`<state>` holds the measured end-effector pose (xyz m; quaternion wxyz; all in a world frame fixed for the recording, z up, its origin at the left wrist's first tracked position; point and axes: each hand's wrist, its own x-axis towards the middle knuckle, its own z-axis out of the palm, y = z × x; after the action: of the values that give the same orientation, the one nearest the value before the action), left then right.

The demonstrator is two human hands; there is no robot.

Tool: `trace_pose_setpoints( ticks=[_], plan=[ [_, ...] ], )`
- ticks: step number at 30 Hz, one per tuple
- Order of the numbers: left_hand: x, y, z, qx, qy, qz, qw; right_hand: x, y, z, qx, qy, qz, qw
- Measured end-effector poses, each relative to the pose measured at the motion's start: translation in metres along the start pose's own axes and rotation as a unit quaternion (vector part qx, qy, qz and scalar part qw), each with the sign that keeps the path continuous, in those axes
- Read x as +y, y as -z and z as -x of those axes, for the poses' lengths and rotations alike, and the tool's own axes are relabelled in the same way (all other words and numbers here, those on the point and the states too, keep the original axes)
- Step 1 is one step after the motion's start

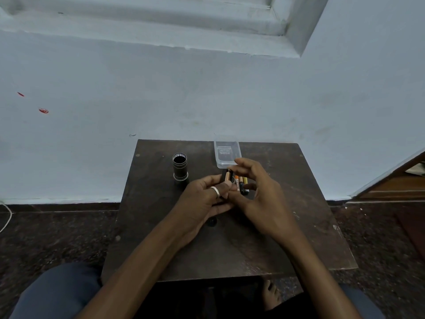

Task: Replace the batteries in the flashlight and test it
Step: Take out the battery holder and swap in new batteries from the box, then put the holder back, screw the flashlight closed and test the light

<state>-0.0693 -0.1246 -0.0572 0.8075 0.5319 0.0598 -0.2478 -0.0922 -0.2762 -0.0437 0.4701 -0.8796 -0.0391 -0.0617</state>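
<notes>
Nearest the camera, a small dark round piece [212, 221], possibly the flashlight's end cap though too small to tell, lies on the dark counter [230, 249] just under the left wrist. Above it the left hand [204, 196], a ring on one finger, is closed around a dark battery holder [226, 180] that sticks up out of the fist, with a copper-topped battery [228, 175] seated in one of its slots. The right hand [257, 192] hovers beside it with fingers spread and curved, the index fingertip close over the top of the battery and gripping nothing that can be seen. Just behind the hands, loose batteries [242, 184] lie side by side on the counter. Farther back stands the flashlight body [180, 168], upright and open at the top, well apart to the left, and a clear plastic tray [227, 154] sits near the counter's far edge. The step in hand looks like loading cells into the holder. To do it well, keep the left grip firm and the holder steady, check each cell's polarity against the slot's spring end, press the battery fully home with the right fingertip, then turn the holder for the next slot before sliding it into the body.
</notes>
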Motion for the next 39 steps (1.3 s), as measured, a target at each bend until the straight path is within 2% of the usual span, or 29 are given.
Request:
trace_pose_setpoints(
  ticks=[10, 14, 19, 22, 24, 26, 28, 29, 32, 33, 34, 36, 38, 39],
  plan=[
    [0.002, 0.001, 0.002, -0.001, -0.013, -0.022, 1.000, 0.003, -0.002, -0.001, 0.003, 0.002, -0.027, 1.000],
    [0.003, 0.000, 0.004, -0.028, -0.025, -0.006, 0.999, 0.003, 0.007, -0.002, -0.029, -0.031, -0.110, 0.993],
    [0.002, -0.003, 0.007, -0.009, -0.118, -0.117, 0.986, 0.001, 0.010, -0.004, 0.004, -0.027, -0.136, 0.990],
    [-0.001, -0.003, 0.006, 0.006, -0.166, -0.146, 0.975, -0.002, 0.004, -0.003, 0.017, -0.024, -0.137, 0.990],
    [-0.003, -0.003, 0.006, 0.023, -0.208, -0.195, 0.958, -0.003, 0.002, -0.002, 0.036, -0.015, -0.137, 0.990],
    [-0.004, -0.002, 0.008, 0.050, -0.265, -0.261, 0.927, -0.004, 0.000, -0.002, 0.062, -0.004, -0.128, 0.990],
    [-0.003, -0.001, 0.009, 0.080, -0.335, -0.337, 0.876, -0.004, -0.001, -0.002, 0.080, 0.012, -0.106, 0.991],
    [-0.003, 0.000, 0.010, 0.094, -0.373, -0.399, 0.833, -0.004, -0.002, -0.002, 0.087, 0.024, -0.090, 0.992],
    [-0.002, 0.003, 0.020, 0.157, -0.439, -0.588, 0.661, -0.002, -0.003, -0.002, 0.110, 0.067, -0.049, 0.990],
    [-0.001, 0.003, 0.024, 0.181, -0.457, -0.617, 0.615, -0.002, -0.004, -0.002, 0.117, 0.075, -0.043, 0.989],
    [0.000, 0.003, 0.028, 0.207, -0.473, -0.627, 0.583, -0.001, -0.004, -0.002, 0.123, 0.076, -0.040, 0.989],
    [0.005, 0.005, 0.030, 0.261, -0.487, -0.617, 0.560, 0.000, -0.005, -0.003, 0.127, 0.059, -0.048, 0.989],
    [0.010, 0.013, 0.026, 0.306, -0.477, -0.596, 0.569, 0.001, -0.005, -0.004, 0.111, 0.013, -0.101, 0.989],
    [0.012, 0.017, 0.024, 0.324, -0.459, -0.585, 0.585, 0.001, -0.005, -0.005, 0.100, -0.012, -0.142, 0.985]
  ],
)
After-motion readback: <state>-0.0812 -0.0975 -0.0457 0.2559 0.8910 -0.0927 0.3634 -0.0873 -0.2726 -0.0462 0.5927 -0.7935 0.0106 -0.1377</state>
